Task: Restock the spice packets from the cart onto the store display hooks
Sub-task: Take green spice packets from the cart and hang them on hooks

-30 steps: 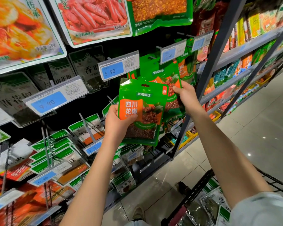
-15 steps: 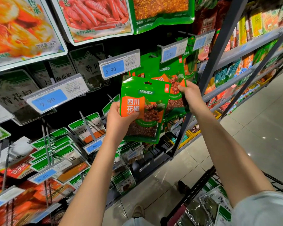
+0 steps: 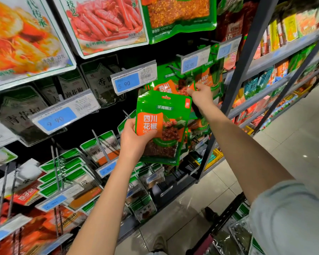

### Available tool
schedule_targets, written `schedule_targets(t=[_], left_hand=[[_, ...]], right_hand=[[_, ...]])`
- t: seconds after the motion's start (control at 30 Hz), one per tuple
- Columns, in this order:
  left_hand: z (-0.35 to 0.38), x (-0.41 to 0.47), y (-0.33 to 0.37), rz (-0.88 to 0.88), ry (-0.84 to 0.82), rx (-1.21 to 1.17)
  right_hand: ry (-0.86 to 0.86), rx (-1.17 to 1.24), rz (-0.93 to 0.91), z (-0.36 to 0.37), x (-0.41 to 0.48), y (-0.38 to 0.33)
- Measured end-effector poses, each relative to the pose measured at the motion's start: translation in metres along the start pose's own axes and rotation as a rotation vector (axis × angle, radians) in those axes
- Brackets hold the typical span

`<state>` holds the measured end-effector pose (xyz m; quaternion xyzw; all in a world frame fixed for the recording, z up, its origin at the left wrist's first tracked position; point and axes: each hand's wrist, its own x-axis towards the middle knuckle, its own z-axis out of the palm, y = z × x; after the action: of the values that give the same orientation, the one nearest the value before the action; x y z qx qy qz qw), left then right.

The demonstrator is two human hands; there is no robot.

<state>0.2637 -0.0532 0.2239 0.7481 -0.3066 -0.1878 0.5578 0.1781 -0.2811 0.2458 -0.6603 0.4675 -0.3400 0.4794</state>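
My left hand [image 3: 134,142] grips a green Sichuan pepper packet [image 3: 164,126] by its lower left side, holding it upright in front of the display. Behind and above it, my right hand [image 3: 201,95] pinches the edge of a second green packet [image 3: 170,85] of the same kind, which hangs at the hook [image 3: 173,68] under the 10.90 price tag [image 3: 194,60]. More packets lie in the cart [image 3: 234,234] at the bottom right.
Price tags [image 3: 134,79] stick out on hook ends across the display. Large packets hang above, several green-topped packets [image 3: 66,173] below left. A dark shelf upright [image 3: 234,85] stands just right of my right hand. Tiled floor [image 3: 293,135] lies to the right.
Both hands moved up. My right hand lifted the rear packet toward the hook under the 10.90 tag, and my left hand raised the front packet slightly.
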Motion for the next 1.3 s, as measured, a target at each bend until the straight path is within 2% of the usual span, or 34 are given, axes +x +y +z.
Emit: schedule_targets(t=[0.2, 0.37, 0.53, 0.6, 0.97, 1.3], left_hand=[[-0.003, 0.005, -0.007, 0.013, 0.020, 0.032], [0.008, 0.010, -0.002, 0.000, 0.008, -0.010], [0.031, 0.020, 0.013, 0.006, -0.054, -0.097], [0.040, 0.027, 0.020, 0.023, -0.055, -0.100], [0.065, 0.044, 0.033, 0.030, -0.034, -0.088], [0.070, 0.040, 0.027, 0.061, 0.003, -0.083]], right_hand=[[0.002, -0.084, -0.029, 0.010, -0.006, 0.012], [0.097, 0.086, -0.048, 0.002, -0.043, 0.026], [-0.075, 0.264, 0.107, -0.006, -0.067, 0.038], [-0.081, 0.335, 0.137, -0.009, -0.058, 0.046], [-0.074, 0.374, -0.082, -0.017, -0.049, 0.032], [-0.060, 0.414, -0.093, -0.016, -0.048, 0.033]])
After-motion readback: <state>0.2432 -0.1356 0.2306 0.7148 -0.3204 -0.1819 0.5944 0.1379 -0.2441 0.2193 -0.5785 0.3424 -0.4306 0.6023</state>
